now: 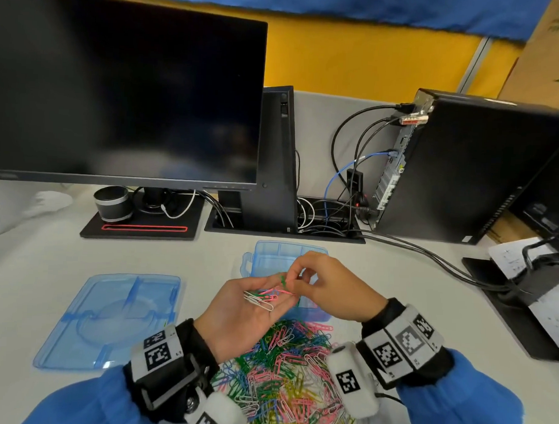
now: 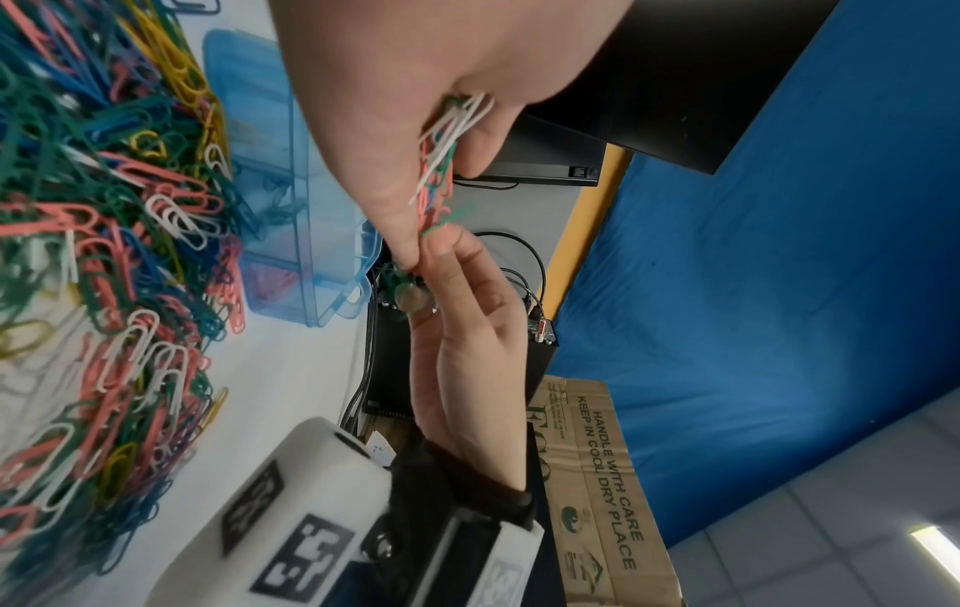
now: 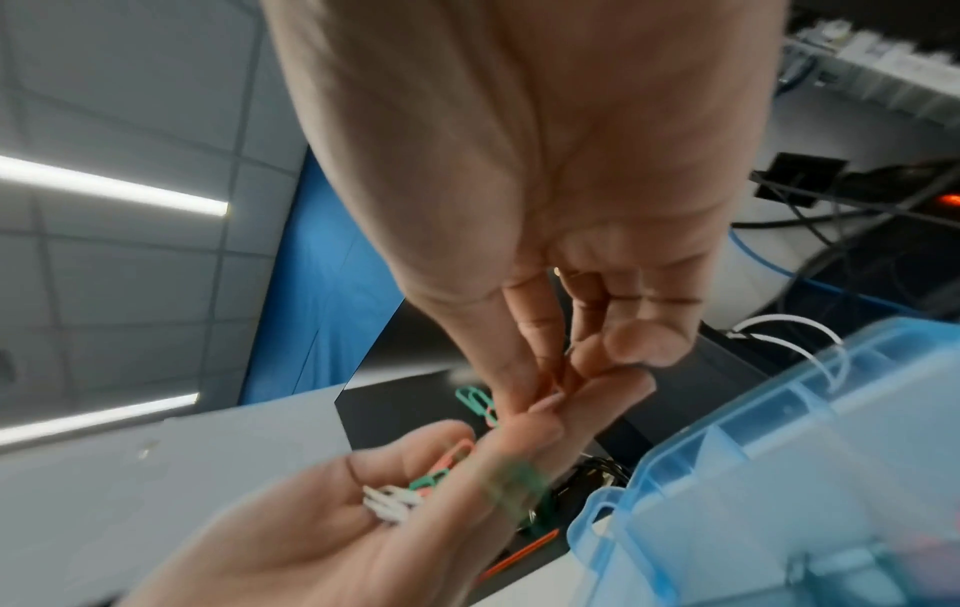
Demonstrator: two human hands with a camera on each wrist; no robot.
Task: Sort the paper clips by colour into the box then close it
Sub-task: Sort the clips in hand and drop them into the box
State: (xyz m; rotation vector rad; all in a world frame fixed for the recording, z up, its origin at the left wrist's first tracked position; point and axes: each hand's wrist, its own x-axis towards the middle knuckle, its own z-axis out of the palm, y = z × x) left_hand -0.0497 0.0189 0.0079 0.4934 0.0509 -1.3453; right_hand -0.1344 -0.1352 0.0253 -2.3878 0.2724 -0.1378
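Paper clips (image 1: 262, 298) lie cupped in the left hand (image 1: 236, 318); right hand's (image 1: 335, 290) grip pinches a green clip (image 1: 282, 280).

The box (image 1: 264, 259) and its lid (image 1: 109, 317) are see-through blue plastic, smooth and shiny. The paper clips (image 1: 285, 370) have a smooth coloured coat. The monitor (image 1: 124, 89) screen is dark and glossy. The desk (image 1: 32, 266) is smooth, matt white. The sleeves (image 1: 84, 401) are blue cloth
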